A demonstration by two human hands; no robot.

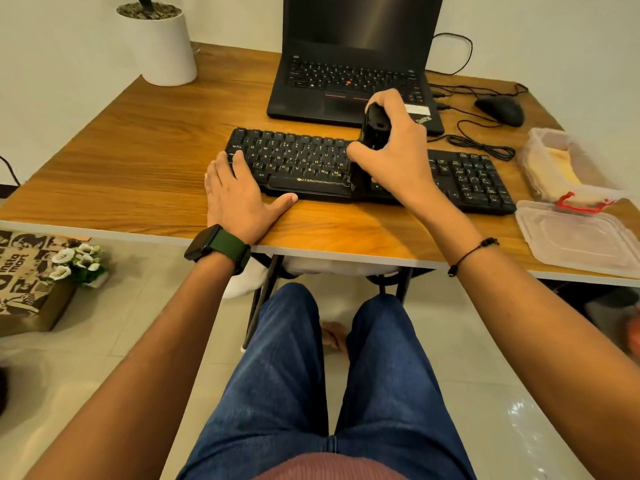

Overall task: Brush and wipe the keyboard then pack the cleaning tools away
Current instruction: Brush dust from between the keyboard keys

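blue-jeaned knees (311, 375) sit nearest, under the bench (138, 140) edge. the left hand (239, 199) lies flat with fingers straight, its fingertips on the left end of the black keyboard (298, 161) and its thumb along the front edge. the right hand (394, 157) curls around a black brush (372, 133), held upright on the keys at mid-keyboard. beyond the right hand stands an open laptop (346, 64). to its right sit a clear container (561, 164), its lid (581, 237) and a mouse (500, 110).
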